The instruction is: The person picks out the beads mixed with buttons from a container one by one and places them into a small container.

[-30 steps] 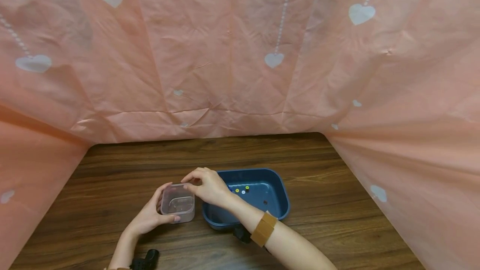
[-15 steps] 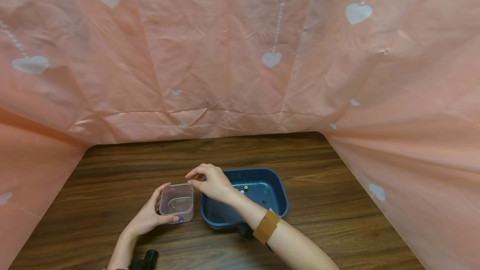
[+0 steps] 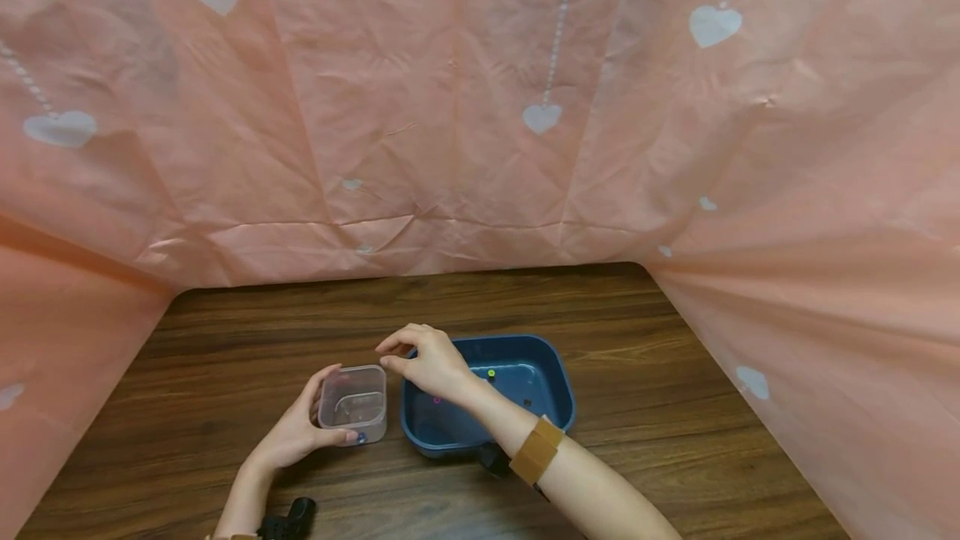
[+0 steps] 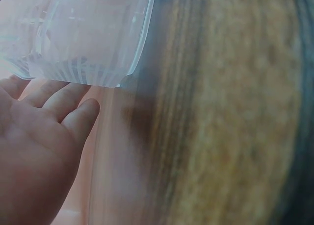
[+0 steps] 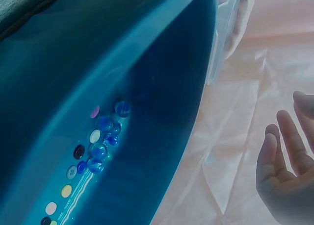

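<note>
My left hand grips a small clear plastic container from its left side, thumb at the front wall and fingers at the back. Through the container's lower front, beside the thumb, shows a small blue marble. In the left wrist view the fingers lie against the container. My right hand hovers over the left rim of a blue tub, its fingers relaxed and nothing visible in them. In the right wrist view, blue glass marbles and several buttons lie on the tub floor.
The tub stands on a dark wood-grain table, just right of the container. A pink cloth with white hearts hangs behind the table and along both sides. A black wrist camera sits by the left forearm.
My right hand has drawn back from the container's rim toward the tub, moving right. A blue marble now shows in the container beside the left thumb. The left hand keeps its hold.
</note>
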A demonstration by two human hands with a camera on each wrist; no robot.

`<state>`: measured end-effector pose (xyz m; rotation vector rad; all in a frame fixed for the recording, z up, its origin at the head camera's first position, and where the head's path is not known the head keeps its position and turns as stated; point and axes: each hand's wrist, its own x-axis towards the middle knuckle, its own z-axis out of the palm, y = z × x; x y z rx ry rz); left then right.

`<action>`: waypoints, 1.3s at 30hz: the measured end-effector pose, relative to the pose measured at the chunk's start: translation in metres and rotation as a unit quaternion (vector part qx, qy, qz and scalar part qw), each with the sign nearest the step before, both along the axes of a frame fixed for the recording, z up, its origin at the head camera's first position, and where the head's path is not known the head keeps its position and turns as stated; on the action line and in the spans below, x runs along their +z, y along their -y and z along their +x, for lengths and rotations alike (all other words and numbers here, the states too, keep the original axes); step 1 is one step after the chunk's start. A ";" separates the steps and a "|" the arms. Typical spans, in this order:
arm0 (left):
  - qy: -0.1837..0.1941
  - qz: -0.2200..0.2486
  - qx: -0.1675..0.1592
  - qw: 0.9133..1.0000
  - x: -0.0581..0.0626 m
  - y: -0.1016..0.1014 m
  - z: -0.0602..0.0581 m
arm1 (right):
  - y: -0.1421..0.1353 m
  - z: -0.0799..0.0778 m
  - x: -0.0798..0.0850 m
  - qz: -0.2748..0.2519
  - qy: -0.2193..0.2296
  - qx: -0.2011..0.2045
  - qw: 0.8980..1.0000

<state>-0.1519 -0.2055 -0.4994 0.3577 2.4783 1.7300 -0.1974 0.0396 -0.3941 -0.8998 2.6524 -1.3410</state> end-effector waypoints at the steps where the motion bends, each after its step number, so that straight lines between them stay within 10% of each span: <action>1: 0.000 0.000 0.000 1.000 0.000 0.000 0.000 | -0.001 0.000 0.000 -0.001 -0.002 0.000 1.000; 39: -0.004 -0.006 0.002 1.000 0.001 0.003 0.002 | -0.028 -0.009 -0.005 0.006 0.017 -0.045 0.999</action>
